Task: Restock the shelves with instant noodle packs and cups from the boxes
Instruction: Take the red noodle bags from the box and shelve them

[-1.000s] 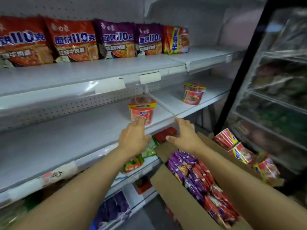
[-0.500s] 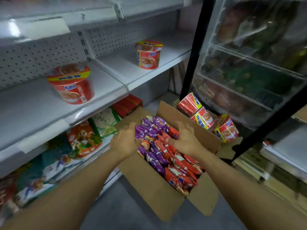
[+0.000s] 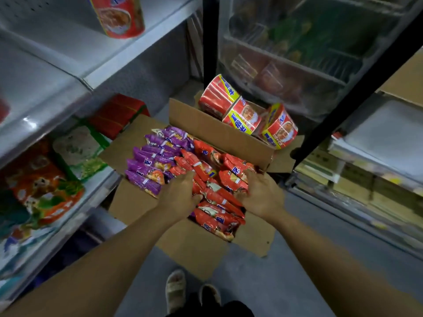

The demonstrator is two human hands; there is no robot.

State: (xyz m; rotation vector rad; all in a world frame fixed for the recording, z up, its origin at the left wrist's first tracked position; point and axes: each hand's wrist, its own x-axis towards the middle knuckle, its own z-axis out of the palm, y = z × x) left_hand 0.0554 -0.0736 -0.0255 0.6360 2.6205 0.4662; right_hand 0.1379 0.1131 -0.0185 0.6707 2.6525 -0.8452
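Hands [image 3: 180, 195] now on red packs [image 3: 219, 202]

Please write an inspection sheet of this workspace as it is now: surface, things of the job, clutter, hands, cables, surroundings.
Surface: grey floor; white shelves at left.
Job's things: open cardboard box with purple packs and red packs; three noodle cups lying in a second box behind; one cup on the shelf.
Clutter: other snack bags on the lower shelf.
Hands: left hand and right hand open, on either side of the red packs, gripping nothing.
Cables: nothing seen.
Surroundings: glass-door cooler behind; feet below.
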